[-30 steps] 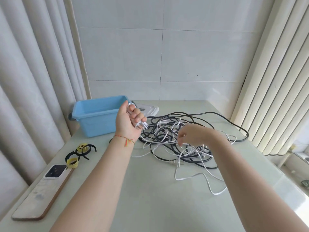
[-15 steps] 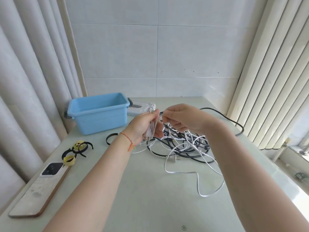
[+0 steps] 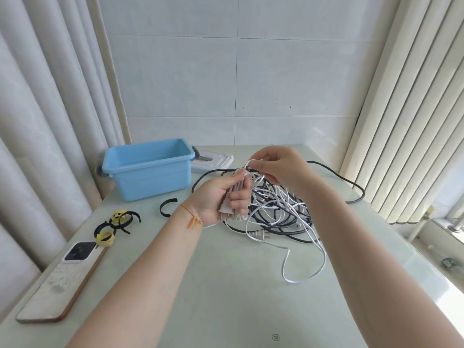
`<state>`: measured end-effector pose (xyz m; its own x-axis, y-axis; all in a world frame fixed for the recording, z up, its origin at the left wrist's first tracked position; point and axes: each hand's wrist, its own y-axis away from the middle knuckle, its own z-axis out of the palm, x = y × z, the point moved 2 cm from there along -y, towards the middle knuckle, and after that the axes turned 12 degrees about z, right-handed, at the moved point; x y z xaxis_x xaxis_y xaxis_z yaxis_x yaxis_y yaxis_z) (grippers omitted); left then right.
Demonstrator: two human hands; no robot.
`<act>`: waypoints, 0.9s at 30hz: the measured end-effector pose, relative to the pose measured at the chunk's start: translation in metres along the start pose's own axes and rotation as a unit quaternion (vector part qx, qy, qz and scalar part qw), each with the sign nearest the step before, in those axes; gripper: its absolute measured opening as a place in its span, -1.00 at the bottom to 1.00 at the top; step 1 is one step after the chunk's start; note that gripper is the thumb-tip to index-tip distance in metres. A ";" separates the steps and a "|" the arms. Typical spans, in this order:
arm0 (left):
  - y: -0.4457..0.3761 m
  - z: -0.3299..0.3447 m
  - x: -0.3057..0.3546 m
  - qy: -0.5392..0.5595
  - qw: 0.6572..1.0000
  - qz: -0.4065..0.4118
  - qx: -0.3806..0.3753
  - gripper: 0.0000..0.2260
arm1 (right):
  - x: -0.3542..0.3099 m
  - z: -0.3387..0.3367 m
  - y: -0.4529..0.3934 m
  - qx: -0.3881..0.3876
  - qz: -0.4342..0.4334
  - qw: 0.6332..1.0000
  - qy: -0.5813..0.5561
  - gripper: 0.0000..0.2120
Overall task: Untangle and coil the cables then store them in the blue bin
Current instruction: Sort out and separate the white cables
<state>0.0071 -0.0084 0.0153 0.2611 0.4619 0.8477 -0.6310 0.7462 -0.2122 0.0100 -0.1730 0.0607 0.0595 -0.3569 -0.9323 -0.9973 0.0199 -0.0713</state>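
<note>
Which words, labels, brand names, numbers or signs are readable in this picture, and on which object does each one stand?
No readable words, brands or numbers.
Table: a small round mark near its front edge, too small to read.
Blue bin: no label visible.
Phone: only its camera side visible, no text.

Near half of the table (image 3: 226,297): bare surface between and beneath the two forearms, free passage.

Centre-right: tangle of black and white cables (image 3: 281,209) blocks the mid-table; a white loop (image 3: 306,275) trails nearward from it, a black loop (image 3: 351,189) reaches far right toward the blinds (image 3: 406,121).

Left hand (image 3: 221,199) and right hand (image 3: 278,167) sit raised over the tangle's far-left part.

Far left: blue bin (image 3: 148,172), open top unobstructed; white lid (image 3: 216,159) just right of it.

Left edge: wooden board (image 3: 62,285) with a phone (image 3: 79,251) on its far end, cable ties (image 3: 115,222) beyond, one black strap (image 3: 167,207) between bin and left wrist.

Curtain (image 3: 37,146) closes off the left side.
</note>
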 end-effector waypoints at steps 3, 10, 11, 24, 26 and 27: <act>-0.001 0.003 0.001 0.083 0.995 0.013 -0.053 -0.70 | 0.007 0.011 -0.001 -0.028 0.007 0.999 -0.014 -0.90; -0.002 -0.018 0.019 0.264 0.945 0.175 0.082 -0.63 | 0.027 0.016 0.008 -0.116 0.060 0.976 0.176 -0.73; -0.002 -0.022 0.023 0.280 0.932 0.199 0.113 -0.60 | 0.031 0.015 0.009 -0.124 0.075 0.969 0.199 -0.70; -0.008 -0.034 0.037 0.022 0.915 0.269 0.299 -0.68 | 0.029 0.021 0.008 -0.126 0.101 0.916 0.366 -0.86; -0.013 -0.029 0.029 -0.095 0.934 0.225 0.260 -0.68 | 0.018 0.025 0.010 -0.126 0.068 0.910 0.388 -0.82; -0.013 -0.026 0.025 -0.157 0.936 0.195 0.245 -0.69 | 0.012 0.025 0.011 -0.121 0.055 0.911 0.389 -0.79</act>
<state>0.0408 0.0055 0.0266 -0.2387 0.4327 0.8694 -0.9135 0.2038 -0.3522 0.0011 -0.1537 0.0396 0.0028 -0.9218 -0.3876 -0.9815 -0.0768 0.1756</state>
